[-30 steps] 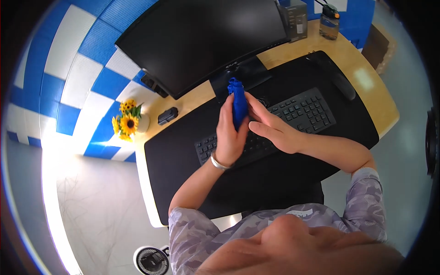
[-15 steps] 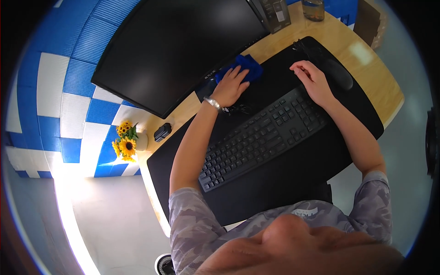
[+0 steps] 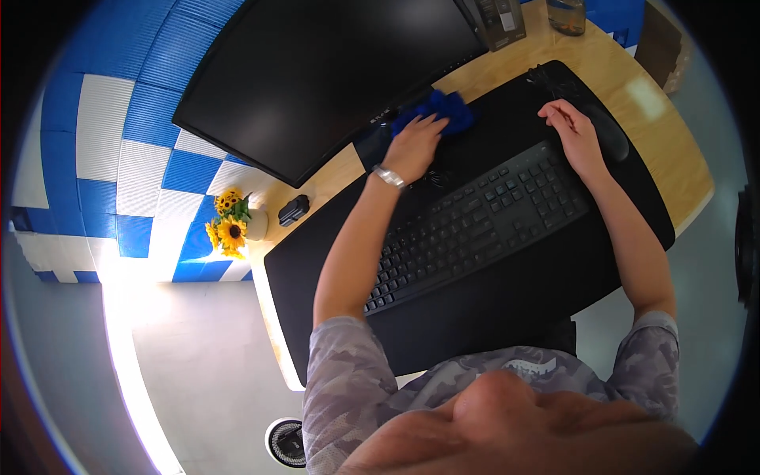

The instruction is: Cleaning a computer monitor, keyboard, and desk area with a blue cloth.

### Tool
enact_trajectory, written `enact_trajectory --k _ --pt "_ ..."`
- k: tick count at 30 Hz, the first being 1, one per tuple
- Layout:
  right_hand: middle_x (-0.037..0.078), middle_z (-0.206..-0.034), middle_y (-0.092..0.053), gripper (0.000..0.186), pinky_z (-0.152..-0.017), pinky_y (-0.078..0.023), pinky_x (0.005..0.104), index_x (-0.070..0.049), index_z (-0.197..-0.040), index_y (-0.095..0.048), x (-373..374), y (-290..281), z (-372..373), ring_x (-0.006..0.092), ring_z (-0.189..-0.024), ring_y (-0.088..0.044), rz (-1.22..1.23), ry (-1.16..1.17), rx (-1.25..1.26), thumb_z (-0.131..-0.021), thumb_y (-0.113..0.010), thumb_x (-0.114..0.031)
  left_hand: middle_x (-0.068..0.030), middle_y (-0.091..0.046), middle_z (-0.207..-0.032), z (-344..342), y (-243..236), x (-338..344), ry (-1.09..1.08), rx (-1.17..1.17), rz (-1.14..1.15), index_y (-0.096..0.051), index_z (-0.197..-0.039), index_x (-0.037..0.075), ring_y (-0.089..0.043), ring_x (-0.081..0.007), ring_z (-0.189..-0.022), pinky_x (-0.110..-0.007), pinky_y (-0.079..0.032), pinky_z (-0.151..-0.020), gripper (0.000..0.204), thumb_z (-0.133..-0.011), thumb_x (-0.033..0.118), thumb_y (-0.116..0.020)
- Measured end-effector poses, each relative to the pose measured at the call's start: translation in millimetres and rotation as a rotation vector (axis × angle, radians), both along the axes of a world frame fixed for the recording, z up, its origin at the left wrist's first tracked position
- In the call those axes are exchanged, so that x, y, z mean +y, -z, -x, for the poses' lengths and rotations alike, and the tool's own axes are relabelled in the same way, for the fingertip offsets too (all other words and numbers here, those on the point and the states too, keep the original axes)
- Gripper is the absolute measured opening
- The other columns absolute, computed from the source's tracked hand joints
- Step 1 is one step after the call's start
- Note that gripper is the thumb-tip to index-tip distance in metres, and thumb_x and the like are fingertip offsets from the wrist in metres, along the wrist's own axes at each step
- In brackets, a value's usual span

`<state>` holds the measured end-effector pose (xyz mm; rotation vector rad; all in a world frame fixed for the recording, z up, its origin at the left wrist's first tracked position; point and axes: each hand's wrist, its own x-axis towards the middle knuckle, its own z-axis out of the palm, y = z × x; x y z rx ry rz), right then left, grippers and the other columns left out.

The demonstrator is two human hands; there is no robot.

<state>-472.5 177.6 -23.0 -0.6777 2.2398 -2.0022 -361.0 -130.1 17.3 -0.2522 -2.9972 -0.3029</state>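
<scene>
My left hand [image 3: 416, 146] rests on a crumpled blue cloth [image 3: 447, 111] under the monitor [image 3: 317, 71], by the dark stand, its fingers apart over the fabric. My right hand [image 3: 578, 138] is empty, with loosely bent, slightly parted fingers, beside the black mouse [image 3: 611, 134] and the right end of the black keyboard [image 3: 475, 233]. Both keyboard and mouse sit on a large black desk mat [image 3: 491, 309].
The wooden desk [image 3: 677, 166] carries sunflowers [image 3: 231, 231] in a pot, a small black object [image 3: 294, 210], a dark box [image 3: 495, 20] and a jar [image 3: 566, 16]. Blue and white padded panels [image 3: 142, 111] line the left. A fan [image 3: 286, 439] stands below.
My hands have parted from around the bundled cloth: the left moved it up under the monitor, where it lies spread and crumpled; the right moved up and right, toward the mouse.
</scene>
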Motion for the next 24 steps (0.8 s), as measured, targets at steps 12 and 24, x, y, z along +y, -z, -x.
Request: enact_trajectory --k 12,24 --pt "0.001 -0.089 -0.066 0.02 -0.078 -0.047 0.0251 -0.004 -0.101 -0.068 -10.0 -1.6 -7.0 0.01 -0.085 -0.06 -0.096 -0.041 0.033 -0.101 -0.056 -0.02 -0.0269 -0.052 -0.143 -31.9 4.6 -93.9 -0.433 -0.043 -0.131 -0.056 -0.136 0.005 -0.047 -0.0433 -0.134 -0.048 -0.039 -0.112 0.041 -0.1 0.024 -0.053" --pt "0.001 -0.09 -0.067 0.018 -0.074 -0.047 0.0252 -0.005 -0.102 -0.069 -15.2 6.1 -5.4 0.0085 -0.08 -0.06 -0.058 -0.04 0.047 -0.1 -0.058 -0.021 -0.0215 -0.057 -0.139 -72.7 -12.3 -57.6 -0.246 -0.046 0.165 -0.057 -0.139 0.011 -0.052 -0.0404 -0.131 -0.047 -0.043 -0.109 0.04 -0.099 0.019 -0.056"
